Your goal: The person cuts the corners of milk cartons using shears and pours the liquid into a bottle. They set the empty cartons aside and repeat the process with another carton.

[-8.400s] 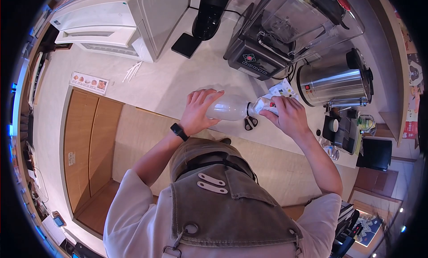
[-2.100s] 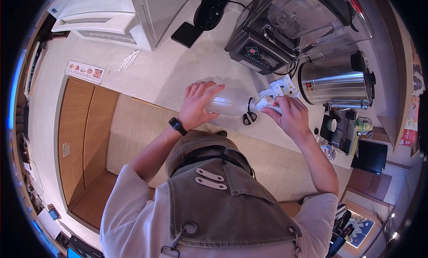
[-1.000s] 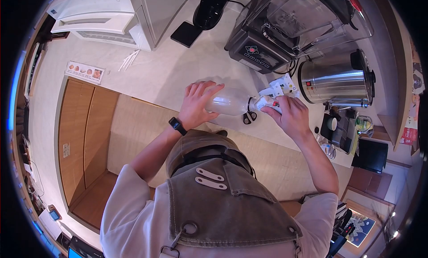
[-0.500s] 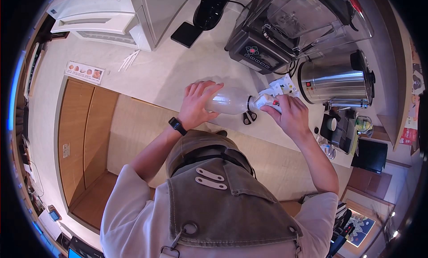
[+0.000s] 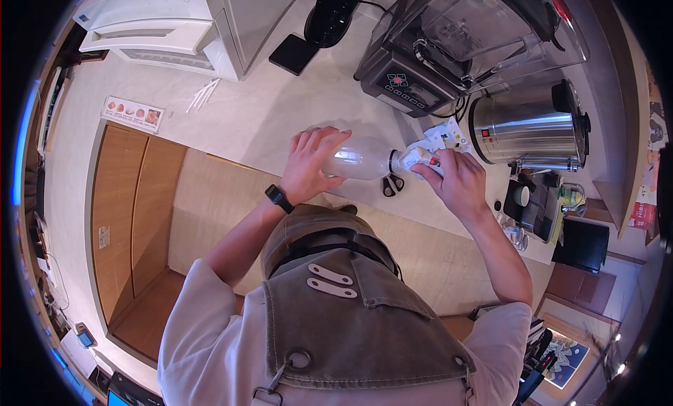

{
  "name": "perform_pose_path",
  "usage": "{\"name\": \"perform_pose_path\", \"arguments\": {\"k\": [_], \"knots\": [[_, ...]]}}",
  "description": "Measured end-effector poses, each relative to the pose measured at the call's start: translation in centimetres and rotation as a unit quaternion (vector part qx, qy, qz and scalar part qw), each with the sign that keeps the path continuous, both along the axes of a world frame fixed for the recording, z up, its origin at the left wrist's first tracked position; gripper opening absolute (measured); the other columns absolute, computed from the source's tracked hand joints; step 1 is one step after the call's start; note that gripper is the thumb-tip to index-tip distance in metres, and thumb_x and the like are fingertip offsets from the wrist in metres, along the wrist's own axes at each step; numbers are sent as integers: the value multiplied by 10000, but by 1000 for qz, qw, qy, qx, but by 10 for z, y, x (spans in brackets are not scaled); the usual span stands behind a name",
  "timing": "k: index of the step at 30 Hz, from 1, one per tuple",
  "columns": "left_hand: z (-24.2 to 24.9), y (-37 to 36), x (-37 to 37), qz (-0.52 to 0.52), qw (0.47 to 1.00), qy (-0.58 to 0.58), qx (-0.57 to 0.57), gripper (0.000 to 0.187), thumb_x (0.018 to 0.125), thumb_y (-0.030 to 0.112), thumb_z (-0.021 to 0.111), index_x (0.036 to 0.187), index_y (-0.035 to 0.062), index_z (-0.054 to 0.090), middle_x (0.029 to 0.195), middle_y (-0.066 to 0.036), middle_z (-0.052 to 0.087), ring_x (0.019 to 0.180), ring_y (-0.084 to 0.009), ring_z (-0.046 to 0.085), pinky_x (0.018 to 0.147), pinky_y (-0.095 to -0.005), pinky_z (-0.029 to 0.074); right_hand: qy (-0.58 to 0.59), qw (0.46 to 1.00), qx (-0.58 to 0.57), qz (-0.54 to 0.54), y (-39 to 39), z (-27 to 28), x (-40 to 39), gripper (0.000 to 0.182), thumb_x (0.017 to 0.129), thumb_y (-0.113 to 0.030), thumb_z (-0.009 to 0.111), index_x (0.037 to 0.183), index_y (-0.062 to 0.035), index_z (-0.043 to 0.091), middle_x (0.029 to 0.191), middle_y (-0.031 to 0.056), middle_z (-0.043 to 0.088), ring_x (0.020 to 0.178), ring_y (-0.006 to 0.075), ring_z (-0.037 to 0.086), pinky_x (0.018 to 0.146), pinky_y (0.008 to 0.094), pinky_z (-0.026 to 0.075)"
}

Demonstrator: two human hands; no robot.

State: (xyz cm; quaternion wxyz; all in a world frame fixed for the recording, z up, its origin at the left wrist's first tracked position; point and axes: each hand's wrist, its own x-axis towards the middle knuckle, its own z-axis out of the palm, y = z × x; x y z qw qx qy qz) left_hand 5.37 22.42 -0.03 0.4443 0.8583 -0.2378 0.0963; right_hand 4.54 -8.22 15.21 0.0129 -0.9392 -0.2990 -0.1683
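In the left hand (image 5: 306, 169), sensibly gripped at its broad end, the clear plastic bottle (image 5: 362, 158) looks light; the right hand (image 5: 459, 183) pinches a crumpled white packet (image 5: 418, 157).

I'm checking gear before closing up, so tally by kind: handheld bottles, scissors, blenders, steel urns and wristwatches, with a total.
Handheld bottle: 1
Scissors: 1 pair
Blender: 1
Steel urn: 1
Wristwatch: 1
Total: 5, counting the scissors as one
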Motion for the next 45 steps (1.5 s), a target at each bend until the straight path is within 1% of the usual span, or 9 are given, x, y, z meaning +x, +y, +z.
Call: {"name": "perform_pose_path", "arguments": {"k": [16,19,28,29,32,35,39,42,45], "knots": [[1,2,1,1,1000,4,-1,942,658,226,936,1525,186,568,1450,-107,601,1354,-363,533,1160,-509,380,-12,1000,5,-7,5,1,0,432,915,-469,847,962,-82,660,754,47,697,614,254,674,594,364,517],[0,2,2,2,1000,9,-6,950,658,239,935,1529,176,564,1449,-114,601,1353,-369,535,1160,-509,378,-10,999,30,-21,11,3,-3,476,846,-433,915,952,-67,630,774,65,686,661,274,682,610,384,532],[-13,-8,7,2,996,38,-77,987,688,197,977,1538,73,492,1469,-162,572,1366,-372,536,1169,-514,406,72,977,163,-113,23,0,-20,492,931,-414,848,1148,-27,635,923,150,723,823,383,717,716,467,568],[-18,-11,7,1,994,51,-100,996,698,195,984,1542,60,473,1470,-162,564,1372,-367,534,1170,-514,413,112,960,210,-148,23,-5,-28,454,971,-348,823,1205,-20,614,1011,199,719,913,397,730,785,455,576],[-17,-21,8,7,954,195,-226,1048,724,175,1010,1552,3,390,1475,-184,536,1394,-313,528,1170,-478,451,201,861,428,-185,25,-29,-51,423,963,-298,828,1183,-3,619,1015,182,726,922,359,751,831,435,581],[-34,-28,14,38,958,191,-210,1143,729,184,1022,1579,-14,284,1511,-182,480,1412,-283,505,1179,-449,449,195,778,566,-191,10,-73,-87,406,945,-204,837,1220,6,625,1081,149,733,1009,259,743,914,389,568],[-49,-35,22,75,954,202,-207,1205,710,217,1033,1593,-11,246,1526,-184,451,1427,-321,487,1221,-479,395,95,737,592,-312,-62,-136,-143,423,944,-169,847,1241,35,625,1126,123,734,1081,187,713,957,367,558],[-50,-41,12,149,975,-9,-163,1146,729,226,1015,1569,4,267,1504,-173,456,1354,-313,517,1179,-489,399,11,671,628,-394,-134,-162,-159,342,990,-104,802,1252,21,622,1228,120,731,1163,183,706,1023,357,555],[-66,-30,-24,239,950,-68,-188,939,799,201,957,1497,4,361,1450,-167,500,1271,-281,530,1103,-469,414,-26,643,588,-489,-213,-199,-148,384,1000,-164,807,1258,39,607,1207,130,737,1107,197,722,966,349,568]]}}
